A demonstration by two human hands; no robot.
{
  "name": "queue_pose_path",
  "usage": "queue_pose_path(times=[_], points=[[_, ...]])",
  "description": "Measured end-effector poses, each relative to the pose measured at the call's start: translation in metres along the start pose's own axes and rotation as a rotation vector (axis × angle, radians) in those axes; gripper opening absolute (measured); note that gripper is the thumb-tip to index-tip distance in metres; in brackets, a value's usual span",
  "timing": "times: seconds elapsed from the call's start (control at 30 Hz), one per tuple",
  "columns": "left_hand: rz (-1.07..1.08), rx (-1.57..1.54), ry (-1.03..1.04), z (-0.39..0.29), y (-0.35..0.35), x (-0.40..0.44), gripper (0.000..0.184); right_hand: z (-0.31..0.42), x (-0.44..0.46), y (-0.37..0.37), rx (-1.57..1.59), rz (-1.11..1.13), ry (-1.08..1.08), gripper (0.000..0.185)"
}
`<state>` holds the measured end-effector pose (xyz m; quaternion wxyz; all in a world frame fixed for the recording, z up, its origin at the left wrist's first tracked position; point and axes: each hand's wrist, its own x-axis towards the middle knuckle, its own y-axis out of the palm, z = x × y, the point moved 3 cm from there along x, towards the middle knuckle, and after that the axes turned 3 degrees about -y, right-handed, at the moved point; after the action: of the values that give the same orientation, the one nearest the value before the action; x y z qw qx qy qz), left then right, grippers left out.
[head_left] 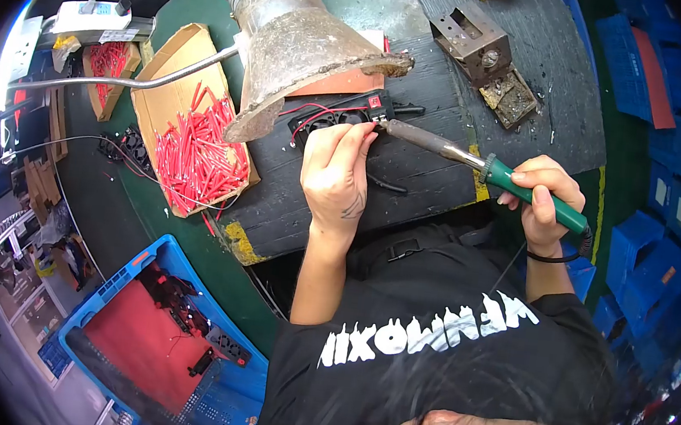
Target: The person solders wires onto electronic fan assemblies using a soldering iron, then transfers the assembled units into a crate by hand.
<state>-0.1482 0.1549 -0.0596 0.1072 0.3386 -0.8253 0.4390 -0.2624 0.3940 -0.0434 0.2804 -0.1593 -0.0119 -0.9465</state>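
My right hand (550, 202) is wrapped round the green handle of a soldering iron (437, 144), whose metal shaft points left. The iron's tip meets the end of a black fan unit (316, 128) that has thin red wires and a small red-and-black part (377, 103). My left hand (336, 171) is closed in a pinch right beside the tip. A bit of red wire (377, 127) shows at its fingertips; the rest is hidden by the fingers. Above the fan unit hangs the wide, stained mouth of a fume hood (315, 54).
A cardboard box (145, 99) of cut red wires (203, 150) lies left of the hood. A rusty metal soldering stand (471, 45) with a small tray (509, 98) stands at the back right. On the lower left, a blue crate (95, 295) holds several fan units; more blue crates (652, 259) are stacked right.
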Motion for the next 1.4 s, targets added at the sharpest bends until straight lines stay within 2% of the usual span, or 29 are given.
queue_pose_path(times=[1.0,1.2,1.3,1.4], points=[[0.013,0.008,-0.036,-0.001,-0.001,-0.001,0.015,0.002,-0.001,0.0,0.0,0.014,0.011,0.026],[0.017,0.002,-0.036,-0.001,-0.001,-0.002,0.015,-0.001,-0.003,-0.003,0.033,-0.039,0.021,0.027],[0.024,0.005,-0.015,-0.001,0.0,-0.001,0.019,-0.01,-0.007,-0.004,0.098,-0.078,0.079,0.028],[0.026,-0.023,-0.036,0.0,-0.001,-0.002,0.019,-0.027,-0.013,-0.006,0.278,-0.227,0.217,0.03]])
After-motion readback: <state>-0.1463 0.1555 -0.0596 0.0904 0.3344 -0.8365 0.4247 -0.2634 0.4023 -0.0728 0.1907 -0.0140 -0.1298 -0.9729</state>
